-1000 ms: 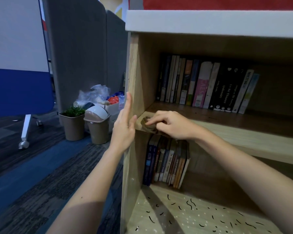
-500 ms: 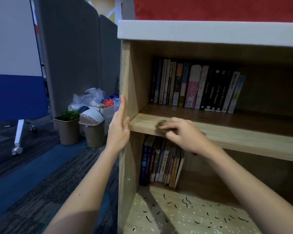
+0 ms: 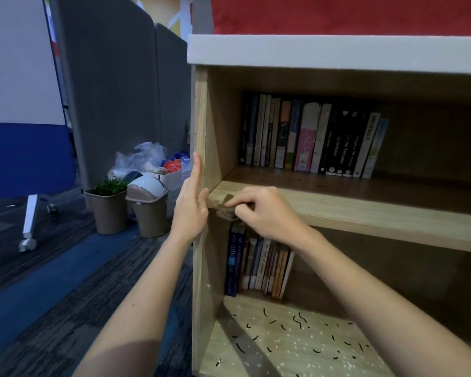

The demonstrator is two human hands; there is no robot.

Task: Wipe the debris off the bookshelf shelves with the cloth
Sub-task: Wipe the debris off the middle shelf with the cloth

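Note:
A wooden bookshelf fills the right side of the view. My right hand grips a small brown cloth at the front left corner of the middle shelf; most of the cloth is hidden under my fingers. My left hand rests with straight fingers against the shelf's left side panel, index finger pointing up. Dark specks of debris lie on the middle shelf surface. Black squiggles and white dots cover the bottom shelf.
Rows of books stand on the middle shelf and the lower shelf. Left of the bookshelf stand a potted plant, a small swing-lid bin, a box with plastic bags, grey partitions and a wheeled whiteboard.
My right hand slid the cloth right along the shelf's front edge, then back to the left corner. My left hand stayed on the side panel. The camera view dropped slightly.

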